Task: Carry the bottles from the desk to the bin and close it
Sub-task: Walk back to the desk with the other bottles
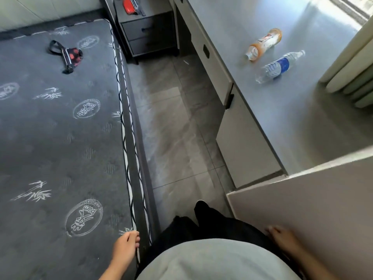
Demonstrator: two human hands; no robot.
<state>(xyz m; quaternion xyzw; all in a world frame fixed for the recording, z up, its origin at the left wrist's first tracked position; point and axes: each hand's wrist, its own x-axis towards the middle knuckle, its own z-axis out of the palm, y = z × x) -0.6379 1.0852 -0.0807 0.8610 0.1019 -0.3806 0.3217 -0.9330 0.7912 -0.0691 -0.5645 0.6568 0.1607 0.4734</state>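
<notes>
Two plastic bottles lie on their sides on the grey desk (292, 110) at the upper right. One is an orange-tinted bottle (264, 44) with a pale label. The other is a clear water bottle (279, 66) with a blue label, just right of it and nearer to me. Both hands hang low at the bottom of the view, far from the bottles. My left hand (126, 248) is loosely curled beside the mattress edge and holds nothing. My right hand (282, 238) hangs relaxed and empty beside a pale panel. No bin is in view.
A dark patterned mattress (56, 138) fills the left, with a small black and red pouch (69, 55) on it. A narrow tiled floor strip (173, 128) runs between bed and desk. A dark nightstand (149, 35) stands at the far end. A pale panel (312, 203) juts out at lower right.
</notes>
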